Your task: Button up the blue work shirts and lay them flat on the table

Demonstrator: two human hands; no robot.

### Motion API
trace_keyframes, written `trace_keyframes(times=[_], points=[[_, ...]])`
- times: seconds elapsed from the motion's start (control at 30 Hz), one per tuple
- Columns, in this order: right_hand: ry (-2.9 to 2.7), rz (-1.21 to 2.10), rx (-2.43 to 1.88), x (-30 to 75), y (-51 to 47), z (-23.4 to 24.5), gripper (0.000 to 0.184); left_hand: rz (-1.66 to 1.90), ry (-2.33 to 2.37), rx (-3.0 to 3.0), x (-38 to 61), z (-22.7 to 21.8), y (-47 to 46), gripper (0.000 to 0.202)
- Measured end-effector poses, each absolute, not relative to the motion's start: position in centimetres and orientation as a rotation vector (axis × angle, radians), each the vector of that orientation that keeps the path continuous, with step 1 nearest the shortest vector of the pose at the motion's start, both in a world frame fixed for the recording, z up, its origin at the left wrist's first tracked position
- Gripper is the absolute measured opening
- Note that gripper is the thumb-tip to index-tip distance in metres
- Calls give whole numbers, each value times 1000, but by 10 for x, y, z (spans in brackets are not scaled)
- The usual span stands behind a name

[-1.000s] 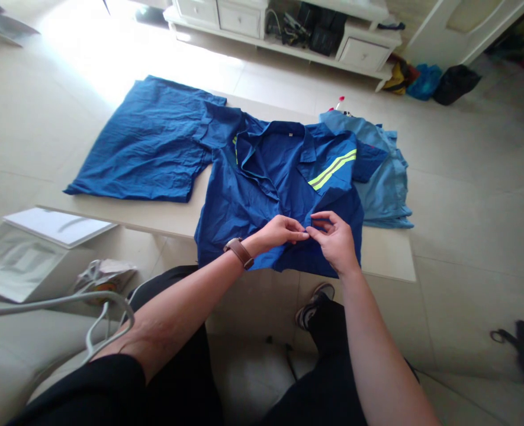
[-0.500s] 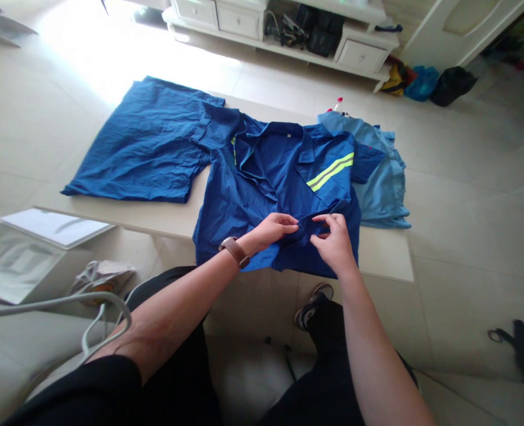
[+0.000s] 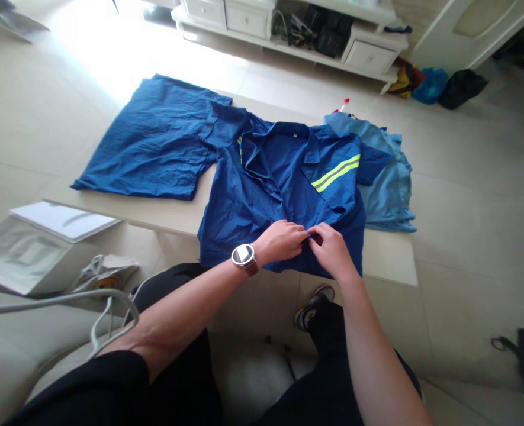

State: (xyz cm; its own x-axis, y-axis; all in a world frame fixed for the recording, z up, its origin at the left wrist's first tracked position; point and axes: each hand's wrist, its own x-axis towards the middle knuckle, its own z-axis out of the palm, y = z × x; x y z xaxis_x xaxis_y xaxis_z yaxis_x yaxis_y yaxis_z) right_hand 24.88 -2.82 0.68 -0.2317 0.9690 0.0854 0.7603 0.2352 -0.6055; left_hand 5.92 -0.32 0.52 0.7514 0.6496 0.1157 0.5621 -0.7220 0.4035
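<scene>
A dark blue short-sleeved work shirt (image 3: 239,207) with a yellow-green reflective stripe lies front up, its collar away from me. Its lower front edge reaches the near side of the table (image 3: 390,260). My left hand (image 3: 283,242), with a watch (image 3: 243,255) on the wrist, is closed on the shirt's front edge. Against its fingertips, my right hand (image 3: 330,245) pinches the same cloth; a bit of blue fabric shows between the fingers. Whether a button is there is hidden.
More dark blue clothing (image 3: 155,142) lies flat to the left on the table. A light blue garment (image 3: 388,189) is at the right. Beyond stands a white cabinet (image 3: 248,18). A white box (image 3: 44,248) and a grey cable (image 3: 66,299) are at the lower left.
My right hand has come down and left to meet my left hand and now pinches the shirt's edge. My left wrist has turned, bringing the watch face up.
</scene>
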Motion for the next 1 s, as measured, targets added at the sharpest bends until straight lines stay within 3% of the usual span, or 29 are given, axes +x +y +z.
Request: trace_keyframes(times=[0.5, 0.77, 1.0], points=[[-2100, 558, -1656, 251, -26, -4, 16, 302, 887, 2659, 52, 5, 1, 19], [-2102, 578, -1628, 251, -25, -1, 18, 217, 1442, 2371, 17, 6, 26, 33], [-2111, 587, -1600, 251, -25, 1, 18, 157, 1245, 2314, 24, -10, 20, 28]])
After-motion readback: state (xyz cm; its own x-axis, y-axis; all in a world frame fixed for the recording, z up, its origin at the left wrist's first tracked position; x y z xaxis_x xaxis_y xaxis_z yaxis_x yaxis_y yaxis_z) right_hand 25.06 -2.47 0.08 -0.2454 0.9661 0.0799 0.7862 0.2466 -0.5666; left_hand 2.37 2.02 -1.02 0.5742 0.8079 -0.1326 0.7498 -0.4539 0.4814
